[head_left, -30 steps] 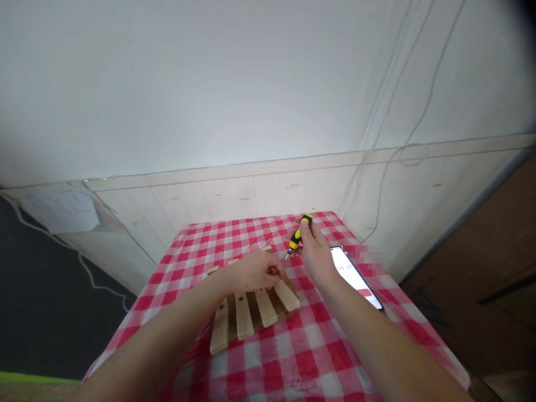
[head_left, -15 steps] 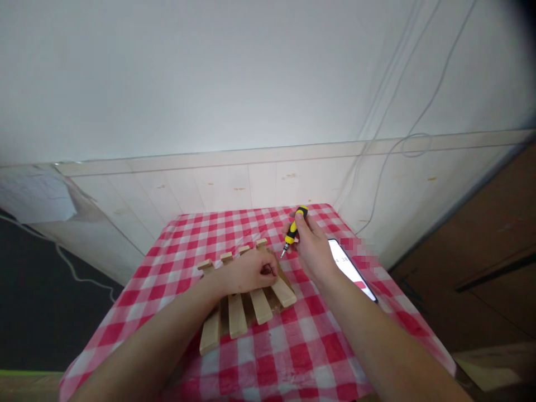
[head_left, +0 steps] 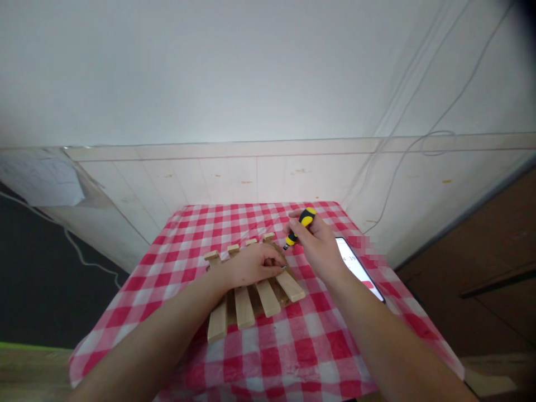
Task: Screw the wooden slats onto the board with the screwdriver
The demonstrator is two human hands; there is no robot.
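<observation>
My right hand grips a yellow and black screwdriver, its tip tilted down and left toward my other hand. Fingers pinched, my left hand rests over a small slatted wooden piece. Something small and whitish shows at those fingertips, too tiny to name. The wooden piece has several pale slats running toward me, with their far ends showing beyond my left wrist. Its middle is hidden under my left hand and forearm.
A phone with a lit screen lies right of my right forearm. The red and white checked cloth covers the table, which stands against a white wall. Loose cables hang down the wall at right.
My right hand has turned the screwdriver, bringing its tip closer to my left fingers. My left fingers have shifted from a curled fist to a more extended pinch. The whole view has shifted slightly.
</observation>
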